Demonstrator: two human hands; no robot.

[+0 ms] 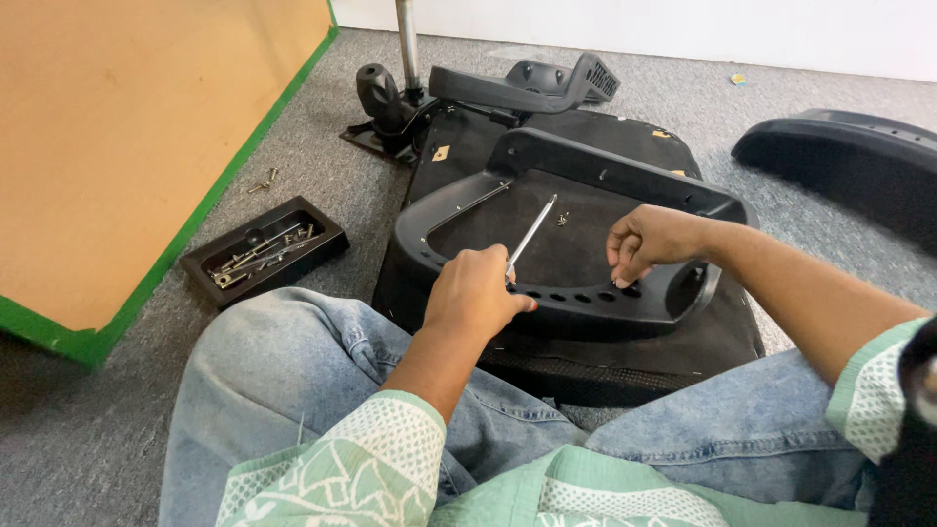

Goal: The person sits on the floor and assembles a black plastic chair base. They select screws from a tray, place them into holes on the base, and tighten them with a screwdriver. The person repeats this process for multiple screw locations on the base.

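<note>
Black plastic is what I am working on: a looped chair armrest (586,303) lies flat on the upturned seat base (722,332), straight ahead of my knees at twelve o'clock. Its near bar, pierced by a row of holes, runs from about nine o'clock to three o'clock across my lap, so both hands meet it from the same side.

My left hand (475,293) is closed around the handle of a slim metal screwdriver (532,234), whose shaft leans away from me toward one o'clock, tip up over the hollow of the loop. My right hand (649,242) comes in from three o'clock with thumb and fingertips pressed together on something small right at a hole in the bar; I cannot tell what it is. Of the two, the right hand touches the bar at the holes, while the left rests on the bar's left end.

A loose screw (564,219) lies on the seat base inside the loop, just past the screwdriver. At ten o'clock a shallow black tray (322,242) of screws and bolts sits on the grey carpet (98,429), with two stray screws (264,182) beyond it beside an orange board with a green edge (117,146). At twelve o'clock lie the other armrest (527,88) and the chair mechanism (386,102); at two o'clock, a curved black shell (849,156). No labels or signs are readable.
</note>
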